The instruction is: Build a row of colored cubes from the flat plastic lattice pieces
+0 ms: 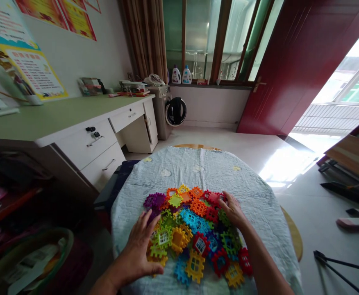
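A room with a pale tiled floor has a long desk along the left wall, a washing machine with its round door swung open beyond it, and a red door at the far right. Two bottles stand on the sill under the window.

In the middle is a round tabletop covered by a light blue cloth. On its near half lies a loose, overlapping pile of plastic pieces with notched edges, many with window-like grids in the centre. Purple ones sit at the far left of the pile, orange and yellow along the far edge, red at the far right. Green pieces lie at the left and the right, light blue ones in the middle, with yellow, blue and red ones toward the near side.

The left hand is at the left edge of the pile, its grip open, fingers pointing away and thumb spread toward the near pieces; it has hold of nothing. The right hand is at the far right of the pile, its grip also open, fingertips over or against the red pieces; whether they touch is unclear.
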The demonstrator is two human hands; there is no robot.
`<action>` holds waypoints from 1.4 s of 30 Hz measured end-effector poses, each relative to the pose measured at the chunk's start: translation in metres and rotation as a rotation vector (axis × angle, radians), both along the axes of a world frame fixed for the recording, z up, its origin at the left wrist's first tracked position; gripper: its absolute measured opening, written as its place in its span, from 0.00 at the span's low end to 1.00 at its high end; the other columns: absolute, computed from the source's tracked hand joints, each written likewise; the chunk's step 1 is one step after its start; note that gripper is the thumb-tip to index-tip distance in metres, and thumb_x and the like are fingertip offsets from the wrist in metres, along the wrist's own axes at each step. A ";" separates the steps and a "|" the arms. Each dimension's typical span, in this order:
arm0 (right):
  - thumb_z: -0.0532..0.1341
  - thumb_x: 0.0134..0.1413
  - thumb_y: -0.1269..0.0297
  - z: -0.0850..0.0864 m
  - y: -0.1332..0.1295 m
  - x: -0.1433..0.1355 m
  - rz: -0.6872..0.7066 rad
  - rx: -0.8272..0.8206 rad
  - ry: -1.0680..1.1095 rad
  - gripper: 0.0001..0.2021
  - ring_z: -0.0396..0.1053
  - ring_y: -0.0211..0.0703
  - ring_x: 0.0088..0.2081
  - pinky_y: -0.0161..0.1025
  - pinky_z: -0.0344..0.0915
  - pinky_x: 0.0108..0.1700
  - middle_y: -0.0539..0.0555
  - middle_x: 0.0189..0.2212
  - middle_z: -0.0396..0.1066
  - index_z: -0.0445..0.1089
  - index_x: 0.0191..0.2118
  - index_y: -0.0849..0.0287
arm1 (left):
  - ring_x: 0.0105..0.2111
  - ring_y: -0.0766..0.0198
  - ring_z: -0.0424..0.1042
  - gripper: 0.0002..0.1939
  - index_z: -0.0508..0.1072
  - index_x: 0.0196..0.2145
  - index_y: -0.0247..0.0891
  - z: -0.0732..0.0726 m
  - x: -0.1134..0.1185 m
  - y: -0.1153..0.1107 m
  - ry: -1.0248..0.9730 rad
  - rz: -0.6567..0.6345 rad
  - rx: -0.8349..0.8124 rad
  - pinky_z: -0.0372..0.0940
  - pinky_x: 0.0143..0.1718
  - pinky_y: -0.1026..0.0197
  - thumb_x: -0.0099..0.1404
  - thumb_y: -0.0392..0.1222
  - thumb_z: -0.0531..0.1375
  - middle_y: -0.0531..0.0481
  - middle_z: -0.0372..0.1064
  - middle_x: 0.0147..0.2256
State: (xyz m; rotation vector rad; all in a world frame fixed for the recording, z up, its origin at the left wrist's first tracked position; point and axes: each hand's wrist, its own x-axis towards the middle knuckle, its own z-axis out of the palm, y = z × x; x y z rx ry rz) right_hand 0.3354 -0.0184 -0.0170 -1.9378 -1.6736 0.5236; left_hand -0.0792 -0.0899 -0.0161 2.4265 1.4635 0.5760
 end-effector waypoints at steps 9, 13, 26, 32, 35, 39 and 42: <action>0.59 0.50 0.57 0.056 -0.013 -0.025 0.207 0.076 0.154 0.19 0.69 0.50 0.47 0.49 0.62 0.55 0.54 0.40 0.75 0.72 0.48 0.54 | 0.66 0.31 0.46 0.59 0.47 0.69 0.52 -0.009 0.024 -0.002 0.028 -0.001 0.056 0.52 0.61 0.32 0.46 0.67 0.67 0.41 0.43 0.69; 0.57 0.55 0.56 0.070 -0.014 -0.029 0.232 0.039 0.193 0.13 0.72 0.48 0.42 0.47 0.64 0.51 0.55 0.37 0.76 0.75 0.37 0.56 | 0.64 0.36 0.52 0.51 0.53 0.67 0.48 -0.014 0.029 0.005 0.015 0.039 0.154 0.55 0.61 0.36 0.52 0.66 0.64 0.40 0.49 0.67; 0.59 0.49 0.62 0.039 0.020 -0.047 0.115 0.035 0.215 0.16 0.72 0.45 0.41 0.44 0.68 0.47 0.56 0.39 0.75 0.73 0.44 0.58 | 0.63 0.44 0.55 0.36 0.59 0.63 0.44 -0.014 0.034 0.010 -0.060 0.178 0.230 0.58 0.61 0.39 0.62 0.59 0.60 0.40 0.55 0.63; 0.61 0.52 0.56 0.074 -0.013 -0.058 0.408 0.017 0.314 0.15 0.71 0.48 0.49 0.46 0.65 0.54 0.54 0.46 0.74 0.75 0.44 0.54 | 0.64 0.45 0.54 0.27 0.64 0.59 0.40 -0.008 0.029 0.035 -0.160 0.294 0.208 0.56 0.62 0.38 0.68 0.55 0.51 0.37 0.55 0.62; 0.60 0.53 0.53 0.070 -0.026 -0.047 0.324 0.061 0.282 0.15 0.69 0.50 0.52 0.48 0.62 0.58 0.56 0.49 0.73 0.75 0.43 0.53 | 0.61 0.44 0.59 0.27 0.66 0.57 0.36 -0.004 0.028 0.065 -0.164 0.419 0.181 0.55 0.61 0.36 0.68 0.56 0.51 0.35 0.62 0.57; 0.60 0.49 0.44 0.036 -0.031 -0.016 -0.068 0.110 0.176 0.24 0.66 0.58 0.55 0.56 0.59 0.60 0.61 0.50 0.72 0.73 0.46 0.55 | 0.57 0.48 0.64 0.25 0.68 0.55 0.37 0.007 0.032 0.094 -0.166 0.332 0.042 0.57 0.60 0.40 0.67 0.54 0.52 0.38 0.67 0.55; 0.56 0.49 0.39 0.016 -0.032 -0.008 -0.144 0.075 0.167 0.30 0.65 0.60 0.57 0.57 0.58 0.60 0.64 0.53 0.70 0.71 0.49 0.58 | 0.57 0.53 0.65 0.23 0.70 0.54 0.40 0.021 0.041 0.099 -0.219 0.096 -0.082 0.59 0.61 0.47 0.67 0.54 0.52 0.43 0.68 0.55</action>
